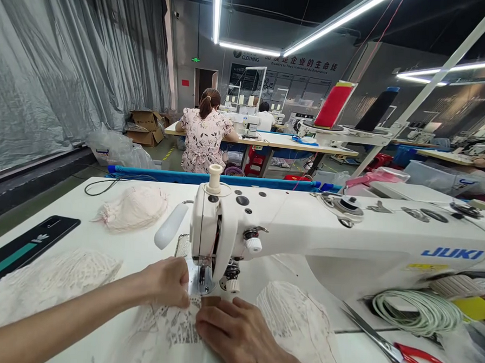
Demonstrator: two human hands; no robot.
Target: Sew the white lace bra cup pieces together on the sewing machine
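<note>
A white JUKI sewing machine (325,234) stands across the white table (100,255). Under its needle and presser foot (202,277) lies a piece of white lace fabric (173,332). My left hand (168,281) rests on the lace just left of the presser foot, fingers curled down onto the cloth. My right hand (234,333) presses flat on the lace just in front of the foot, fingers together and pointing left. Both hands hold the lace against the machine bed.
More lace pieces lie at left (45,285), at back left (133,208) and right of my hands (296,320). A black phone (19,251) sits at the left edge. Red-handled scissors (404,358) and coiled cord (418,312) lie at right. A person (206,133) sits at a table behind.
</note>
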